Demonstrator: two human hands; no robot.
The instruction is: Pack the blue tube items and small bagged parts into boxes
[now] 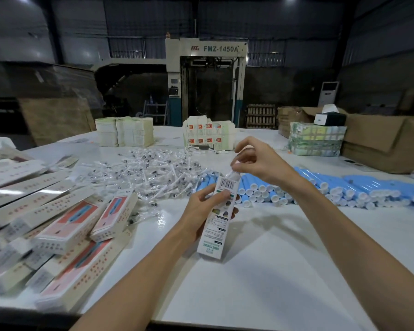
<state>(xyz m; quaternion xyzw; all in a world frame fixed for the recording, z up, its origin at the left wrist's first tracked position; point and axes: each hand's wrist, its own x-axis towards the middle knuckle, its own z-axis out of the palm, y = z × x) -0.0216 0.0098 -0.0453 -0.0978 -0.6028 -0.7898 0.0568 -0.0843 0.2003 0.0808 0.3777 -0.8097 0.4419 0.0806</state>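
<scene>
My left hand (pixel 204 209) grips a slim white printed box (pixel 219 223), held upright and tilted over the white table (pixel 261 271). My right hand (pixel 256 161) pinches a small clear bagged part (pixel 232 172) at the box's open top end. Behind the box lies a row of blue tubes with white caps (pixel 332 187), stretching to the right. A heap of small bagged parts (pixel 148 175) is spread across the table's middle left.
Filled printed boxes (pixel 65 230) lie stacked at the left. Flat box blanks (pixel 208 133) and paper stacks (pixel 124 131) stand at the back. Brown cartons (pixel 380 144) and a bundled stack (pixel 316 139) sit back right. A large machine stands beyond the table.
</scene>
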